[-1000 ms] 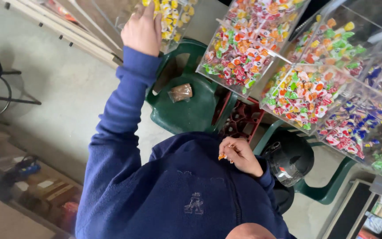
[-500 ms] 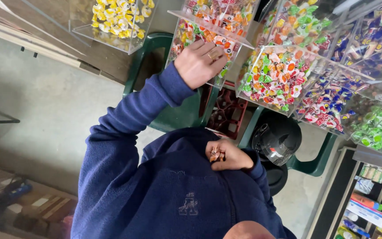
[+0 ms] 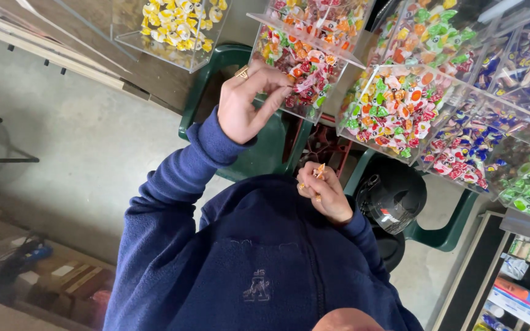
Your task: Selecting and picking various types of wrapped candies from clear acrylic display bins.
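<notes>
A grey concrete floor [image 3: 87, 147] fills the left of the view, and a person in a dark blue fleece [image 3: 246, 257] takes up the lower middle. Below the bins stand two dark green plastic chairs [image 3: 265, 153], with a black helmet [image 3: 394, 199] resting on the one to the right. Above them hangs a row of clear plastic bins: one of yellow wrapped sweets [image 3: 176, 27] at the upper left, one of mixed red, green and orange sweets [image 3: 305, 61] in the middle, another of orange and green sweets [image 3: 400, 110] just beside it, and bins of blue and green ones further right. A shelf of small packaged goods [image 3: 516, 288] shows at the lower right corner. The left hand [image 3: 249, 101] is raised to the open front of the middle bin, fingers curled and fingertips drawn together, touching the red and green sweets there; whether it grips one I cannot tell. The right hand [image 3: 323, 193] is held close to the chest, well apart from the bins, fingers bent and pinching a small orange wrapped sweet [image 3: 320, 167] that sticks up between the fingertips.
</notes>
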